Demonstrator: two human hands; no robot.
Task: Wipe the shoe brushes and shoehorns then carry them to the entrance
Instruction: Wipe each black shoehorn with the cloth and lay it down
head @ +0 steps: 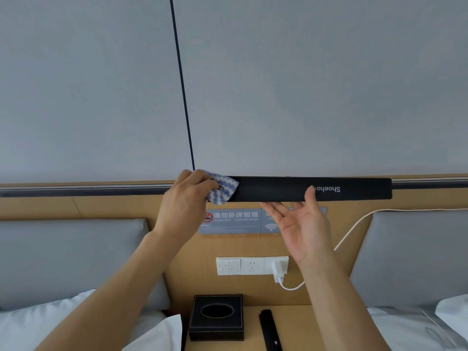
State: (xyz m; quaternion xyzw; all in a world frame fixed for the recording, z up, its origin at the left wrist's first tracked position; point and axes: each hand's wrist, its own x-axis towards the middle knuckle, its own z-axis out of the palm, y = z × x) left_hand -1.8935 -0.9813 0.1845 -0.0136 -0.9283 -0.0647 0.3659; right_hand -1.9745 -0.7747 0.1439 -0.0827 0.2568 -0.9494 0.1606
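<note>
A long black shoehorn (pixel 354 190) with white lettering is held level in front of the wall, at chest height. My right hand (pixel 301 226) supports it from below with the palm up, fingers straight and the thumb pressed on its front face. My left hand (pixel 187 198) grips a blue-and-white striped cloth (pixel 224 190) wrapped over the shoehorn's left end. A second black item (pixel 269 330), long and flat, lies on the wooden bedside table (pixel 316 330); what it is I cannot tell.
A black tissue box (pixel 216 317) stands on the table's left side. On the wooden panel behind are signs (pixel 233 221), a switch and socket plate (pixel 243 266) and a plugged charger (pixel 277 271) with a white cable. Grey headboards and white pillows flank the table.
</note>
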